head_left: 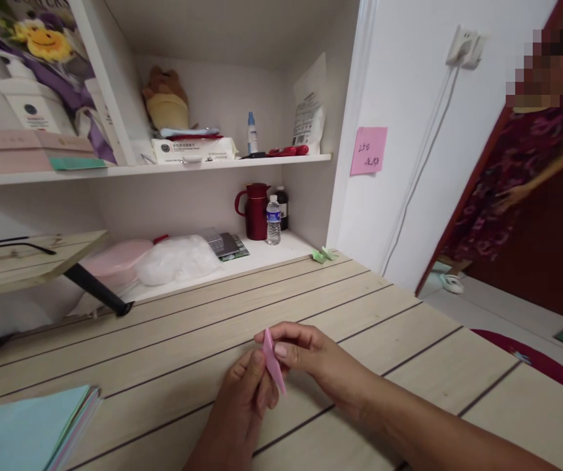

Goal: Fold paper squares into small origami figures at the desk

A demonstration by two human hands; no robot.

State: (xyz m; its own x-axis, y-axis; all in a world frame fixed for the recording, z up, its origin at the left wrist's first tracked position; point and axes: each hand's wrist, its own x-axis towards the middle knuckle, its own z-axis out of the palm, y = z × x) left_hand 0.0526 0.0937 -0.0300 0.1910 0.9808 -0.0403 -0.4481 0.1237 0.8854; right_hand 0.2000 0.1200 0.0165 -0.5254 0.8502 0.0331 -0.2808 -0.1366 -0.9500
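A small folded piece of pink paper (273, 366) is held up above the wooden table (173, 366), seen nearly edge-on. My left hand (249, 386) pinches its lower left side between thumb and curled fingers. From the right, my right hand (301, 350) grips the same paper, with the thumb on its near face and the index finger behind its upper edge. The fingertips behind the paper are partly hidden.
A stack of coloured paper (31, 425) lies at the lower left, near a small folding table (31, 261). Green folded paper pieces (323, 255) rest by the shelf edge. A red jug (255, 212) and a water bottle (273, 222) stand on the shelf. At right, a person (521, 157) stands by a door.
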